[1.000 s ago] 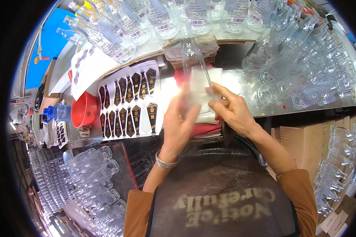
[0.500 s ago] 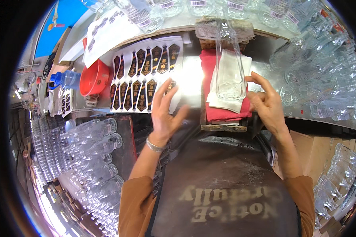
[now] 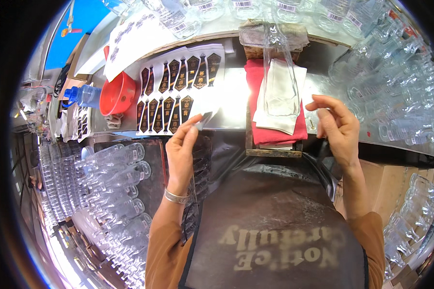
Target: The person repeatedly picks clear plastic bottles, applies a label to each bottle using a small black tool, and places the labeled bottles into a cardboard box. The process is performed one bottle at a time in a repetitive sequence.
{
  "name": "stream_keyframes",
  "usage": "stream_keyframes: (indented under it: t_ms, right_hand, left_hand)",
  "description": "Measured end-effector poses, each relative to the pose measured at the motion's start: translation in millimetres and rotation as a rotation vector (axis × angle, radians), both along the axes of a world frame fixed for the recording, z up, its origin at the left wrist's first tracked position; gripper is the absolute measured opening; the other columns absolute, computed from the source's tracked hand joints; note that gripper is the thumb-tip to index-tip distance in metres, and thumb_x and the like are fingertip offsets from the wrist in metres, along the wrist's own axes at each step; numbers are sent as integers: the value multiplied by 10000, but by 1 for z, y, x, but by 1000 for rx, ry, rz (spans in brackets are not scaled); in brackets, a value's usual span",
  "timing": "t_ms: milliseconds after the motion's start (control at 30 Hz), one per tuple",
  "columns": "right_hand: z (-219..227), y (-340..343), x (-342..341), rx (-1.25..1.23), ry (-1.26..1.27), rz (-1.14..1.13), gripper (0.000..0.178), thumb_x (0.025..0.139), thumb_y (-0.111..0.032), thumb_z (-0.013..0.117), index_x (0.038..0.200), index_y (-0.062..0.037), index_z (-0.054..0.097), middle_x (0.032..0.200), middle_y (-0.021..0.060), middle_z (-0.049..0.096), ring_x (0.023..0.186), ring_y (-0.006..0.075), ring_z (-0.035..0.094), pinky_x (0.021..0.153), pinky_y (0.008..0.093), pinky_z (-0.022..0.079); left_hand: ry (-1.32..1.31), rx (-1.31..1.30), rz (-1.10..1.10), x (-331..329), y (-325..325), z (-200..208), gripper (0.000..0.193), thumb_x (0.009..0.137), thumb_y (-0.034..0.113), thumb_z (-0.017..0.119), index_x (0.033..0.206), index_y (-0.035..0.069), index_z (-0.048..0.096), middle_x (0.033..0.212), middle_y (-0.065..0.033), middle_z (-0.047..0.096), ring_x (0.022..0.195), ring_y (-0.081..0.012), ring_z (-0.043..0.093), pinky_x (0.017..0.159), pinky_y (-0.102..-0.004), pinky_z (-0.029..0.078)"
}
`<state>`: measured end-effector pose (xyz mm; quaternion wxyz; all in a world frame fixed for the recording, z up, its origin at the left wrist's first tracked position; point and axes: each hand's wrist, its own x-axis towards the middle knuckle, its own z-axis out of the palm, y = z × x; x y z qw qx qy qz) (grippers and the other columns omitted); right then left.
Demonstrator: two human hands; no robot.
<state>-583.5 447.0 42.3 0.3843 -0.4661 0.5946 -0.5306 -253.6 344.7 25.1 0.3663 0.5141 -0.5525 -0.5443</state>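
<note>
My left hand pinches a small dark decal between thumb and fingertips, beside the front right of the decal sheet. Rows of black-and-gold decals are on that sheet. A clear glass bottle lies on a folded white cloth over a red cloth, its neck on a rolled grey towel. Right of the bottle and apart from it, my right hand has curled fingers. Something dark shows below its palm; I cannot make out what it is.
Many clear glasses crowd the right of the metal table, and bottles line the back shelf. At left stand a red bowl and a blue-capped jug. More glassware fills the lower left; cardboard boxes stand lower right.
One decal has come off the sheet's front row into my left hand, which has drawn back toward me. My right hand has shifted slightly right, away from the bottle.
</note>
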Motion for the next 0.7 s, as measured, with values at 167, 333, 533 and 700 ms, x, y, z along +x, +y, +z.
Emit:
stream_keyframes:
  t_ms: [167, 333, 533, 700]
  right_hand:
    - [34, -43, 53, -398, 518, 99, 279, 845, -134, 741, 1101, -78, 644, 1074, 128, 643, 758, 314, 661, 620, 384, 553]
    - [48, -63, 63, -453, 791, -50, 233, 784, -60, 757, 994, -66, 655, 1066, 99, 635, 699, 251, 651, 603, 340, 546]
    - [76, -40, 28, -319, 522, 91, 161, 760, 26, 680, 911, -26, 696, 934, 60, 636, 589, 138, 568, 536, 288, 436]
    - [61, -69, 3, -147, 376, 201, 136, 821, -12, 625, 937, 22, 688, 822, 39, 599, 586, 67, 497, 543, 249, 394]
  left_hand:
    - [480, 11, -212, -72, 3, 50, 485, 1079, 243, 449, 1399, -120, 482, 1491, -175, 485, 1377, -220, 443, 1179, -365, 298]
    - [421, -170, -365, -90, 9, 63, 540, 1090, 376, 343, 1355, -37, 570, 1584, -224, 339, 1481, -292, 306, 1208, -417, 213]
    - [178, -299, -374, -92, 0, 57, 631, 1044, 506, 393, 1376, 1, 576, 1565, -214, 377, 1483, -308, 299, 1200, -434, 218]
    - [136, -262, -401, -124, -26, 30, 728, 895, 126, 661, 1519, -50, 327, 1587, -198, 335, 1474, -280, 323, 1204, -386, 242]
